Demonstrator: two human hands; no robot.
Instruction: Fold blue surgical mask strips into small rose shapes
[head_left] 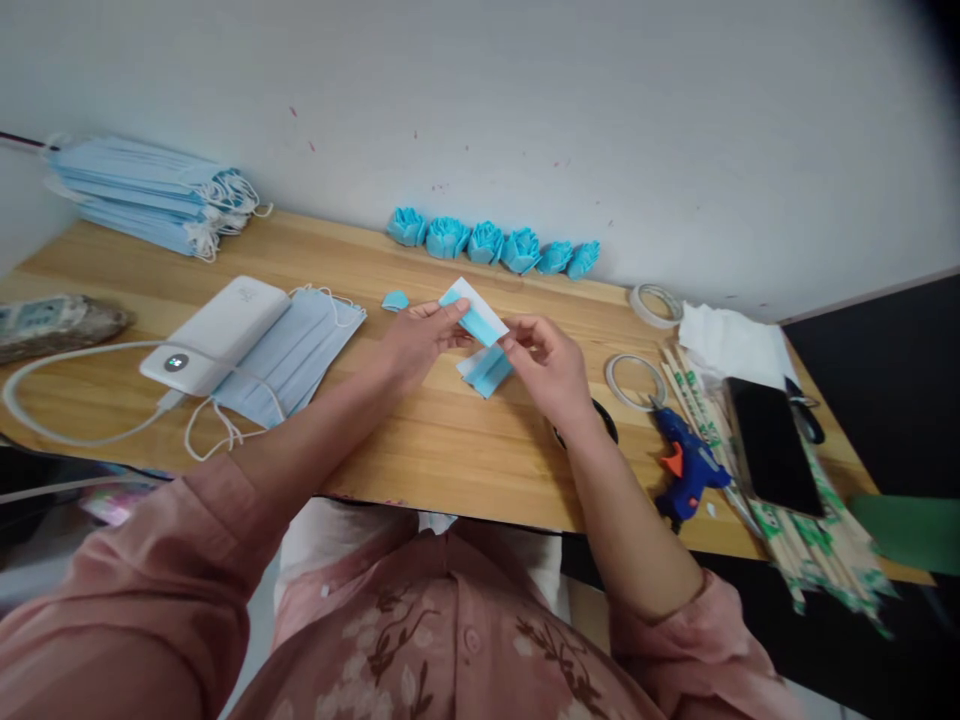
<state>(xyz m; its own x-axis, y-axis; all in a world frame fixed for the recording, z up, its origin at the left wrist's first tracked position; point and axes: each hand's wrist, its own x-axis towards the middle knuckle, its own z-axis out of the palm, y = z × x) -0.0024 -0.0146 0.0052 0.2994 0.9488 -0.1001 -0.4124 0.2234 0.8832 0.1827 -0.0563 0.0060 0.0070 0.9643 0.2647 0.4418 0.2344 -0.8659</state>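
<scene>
A small blue and white piece of mask fabric (482,318) is held up over the table between my two hands. My left hand (426,338) pinches its left end, thumb on top. At its lower right corner, the fingers of my right hand (547,362) are closed on it. Another blue and white piece (487,370) lies on the table just below. A small blue cut piece (395,300) rests to the left, beyond my left hand. Black scissors handles (606,420) show partly beneath my right wrist.
Several blue fabric flowers (486,243) line the wall. A mask pile (157,195), power bank (217,335) and flat masks (300,350) are left. Tape rolls (635,383), a blue glue gun (690,465), a phone (774,445) and wrapped sticks (817,560) are right.
</scene>
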